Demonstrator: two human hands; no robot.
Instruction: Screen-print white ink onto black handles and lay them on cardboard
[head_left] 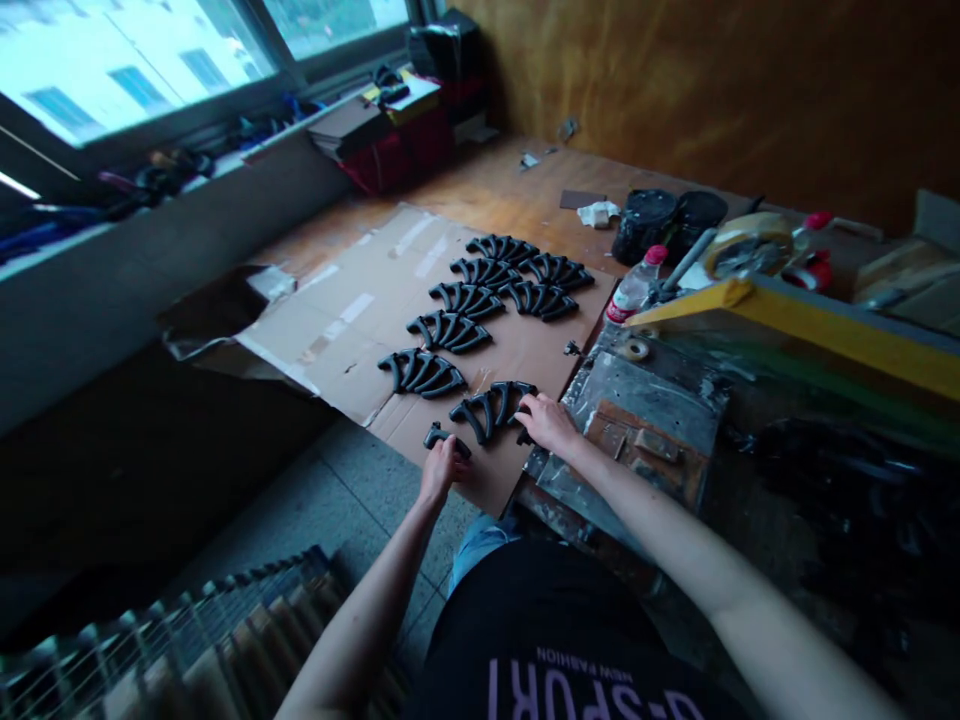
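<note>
Rows of curved black parts (426, 372) lie fanned out in several groups on a flat cardboard sheet (300, 330). At the sheet's near edge, my left hand (444, 466) is closed on one black part (434, 435), whose end sticks out past the fingers. My right hand (547, 422) is at the right end of the nearest group (484, 412), its fingers bent around the end of a black part there. Whether that part is lifted or still lying on the sheet cannot be made out.
To the right are a plastic bottle (637, 285), a tape roll (750, 245), a yellow-edged panel (825, 325) and a stained metal plate (667, 410). Black pots (645, 222) stand behind. A wire rack (187, 640) is at lower left, a window ledge at upper left.
</note>
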